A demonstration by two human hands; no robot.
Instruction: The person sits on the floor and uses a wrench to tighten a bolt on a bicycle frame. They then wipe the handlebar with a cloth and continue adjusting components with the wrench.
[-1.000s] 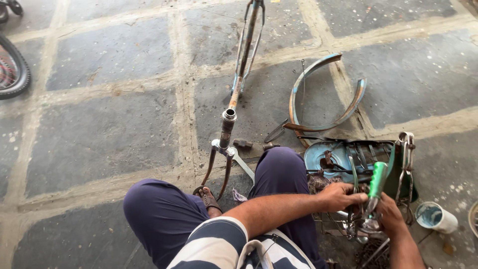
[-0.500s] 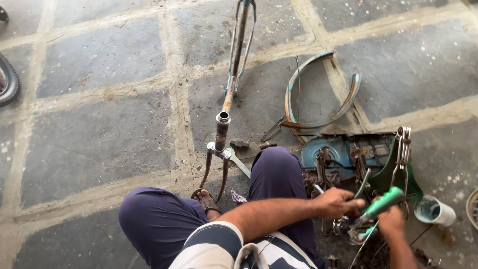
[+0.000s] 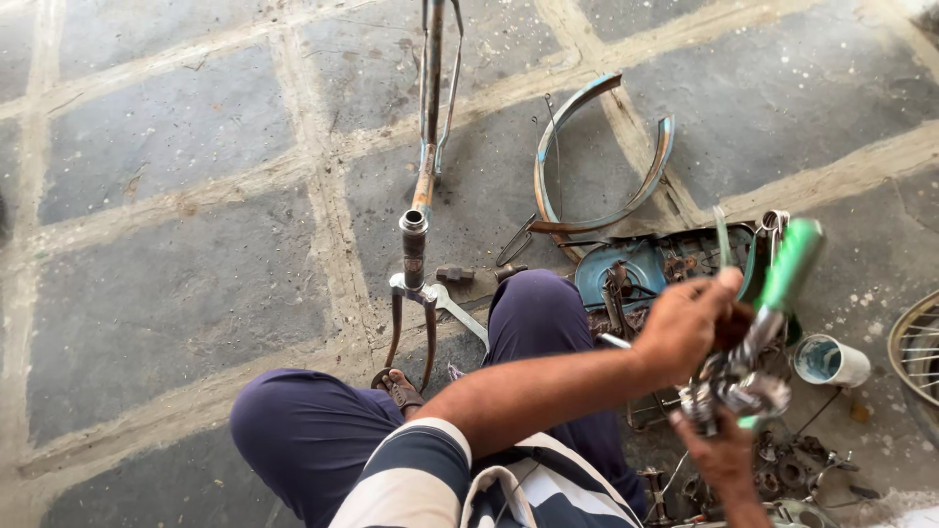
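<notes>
Head view: you sit on the stone floor, both hands over a pile of parts at your right. Your left hand is curled closed, fingers pinching at the metal part. Your right hand cups that metal part from below, grip closed on it; its green handle sticks up, blurred. Bicycle frame stands between your knees, mudguard beyond, small tin just right.

One view only: the head camera looks steeply down from above the seated person's chest, close over both hands at the lower right of the frame. It faces forward across the stone floor, which fills the upper and left parts, farther off.
</notes>
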